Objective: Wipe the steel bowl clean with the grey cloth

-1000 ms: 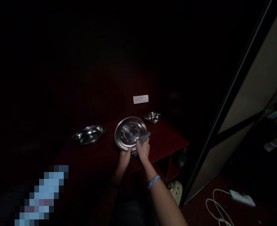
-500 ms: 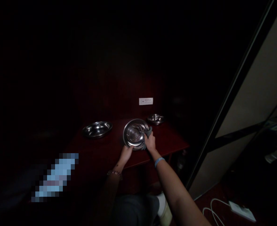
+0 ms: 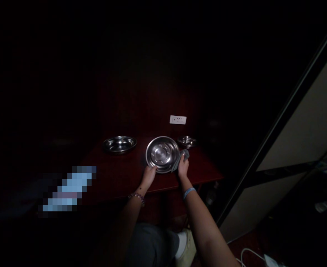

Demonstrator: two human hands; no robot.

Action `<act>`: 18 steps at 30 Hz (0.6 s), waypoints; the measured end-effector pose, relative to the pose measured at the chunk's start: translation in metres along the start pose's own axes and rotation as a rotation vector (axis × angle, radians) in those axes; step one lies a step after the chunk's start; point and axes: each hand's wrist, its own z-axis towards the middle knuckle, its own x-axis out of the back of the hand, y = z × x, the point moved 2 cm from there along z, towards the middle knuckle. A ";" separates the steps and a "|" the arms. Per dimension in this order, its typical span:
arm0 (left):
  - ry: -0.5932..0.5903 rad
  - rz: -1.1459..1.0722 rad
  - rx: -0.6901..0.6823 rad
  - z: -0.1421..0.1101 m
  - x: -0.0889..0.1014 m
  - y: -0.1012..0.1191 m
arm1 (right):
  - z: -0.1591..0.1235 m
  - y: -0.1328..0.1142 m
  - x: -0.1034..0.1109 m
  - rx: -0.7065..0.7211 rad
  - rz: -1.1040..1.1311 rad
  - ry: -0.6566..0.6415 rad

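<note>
A shiny steel bowl (image 3: 161, 152) is tilted toward me above the dark red table (image 3: 141, 183). My left hand (image 3: 149, 176) is closed on its near left rim, the thumb over the edge. In my right hand (image 3: 183, 165) a grey cloth (image 3: 183, 155) is gripped, held against the bowl's right side; its fingers are partly hidden. To the left on the table lies a wide steel dish (image 3: 120, 144). Behind the bowl on the right sit smaller steel bowls (image 3: 187, 141), seemingly stacked.
A white socket plate (image 3: 178, 119) is on the dark wall behind the table. At the right stands a pale panel with a dark frame (image 3: 293, 133). A white cable (image 3: 248, 250) and power strip (image 3: 273, 261) lie on the floor. A pixelated bright patch (image 3: 70, 191) is at left.
My right hand with the cloth has moved from inside the bowl out to its right rim, uncovering more of the inside. My left hand keeps its hold. The view has shifted slightly.
</note>
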 end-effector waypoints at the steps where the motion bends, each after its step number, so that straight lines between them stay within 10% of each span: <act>1: 0.012 0.002 0.014 0.001 0.001 -0.002 | 0.002 0.002 0.000 -0.018 0.010 0.010; 18: 0.042 -0.060 0.001 -0.006 -0.002 0.015 | 0.003 0.011 -0.009 -0.074 -0.081 -0.194</act>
